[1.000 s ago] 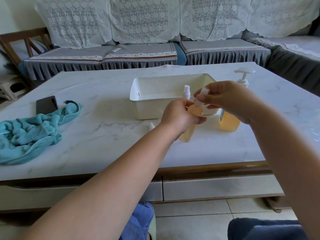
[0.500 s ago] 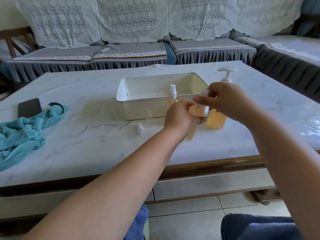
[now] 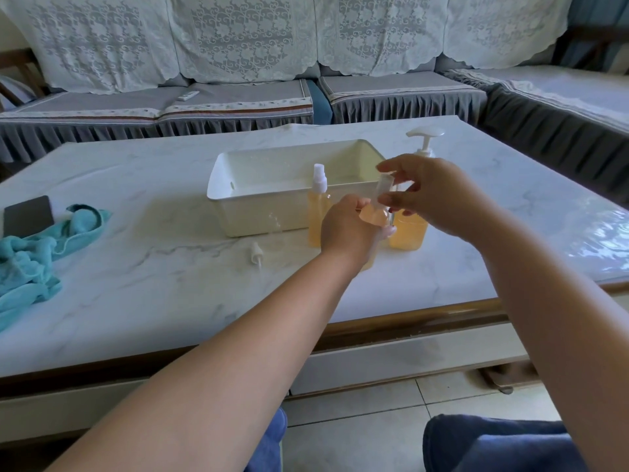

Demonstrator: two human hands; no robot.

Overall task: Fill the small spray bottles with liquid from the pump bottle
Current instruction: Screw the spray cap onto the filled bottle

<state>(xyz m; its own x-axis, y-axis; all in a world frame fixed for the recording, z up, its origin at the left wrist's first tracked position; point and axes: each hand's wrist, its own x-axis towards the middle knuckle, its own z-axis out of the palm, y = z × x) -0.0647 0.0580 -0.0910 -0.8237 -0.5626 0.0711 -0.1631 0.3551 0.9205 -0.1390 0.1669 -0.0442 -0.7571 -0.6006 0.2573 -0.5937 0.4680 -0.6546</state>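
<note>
Since half a second before, the right hand had lifted a little, so the clear cap pinched in its fingers stood higher over the small spray bottle than it had. The left hand stayed curled round that bottle, holding it upright just in front of the white tub, the bottle's shoulder showing pale orange liquid above the fingers. The right hand's thumb and forefinger gripped the cap from the side; whether the cap still touched the bottle's neck could not be told.

A second small spray bottle, its white sprayer fitted, stood on the surface touching or just beside the tub's front wall, left of the held bottle. The pump bottle stood at the tub's right front corner, partly hidden behind the right hand, about half full of orange liquid. A loose white sprayer head lay on the surface in front of the tub. Well to the tub's left lay a teal towel with a dark phone beside it.
</note>
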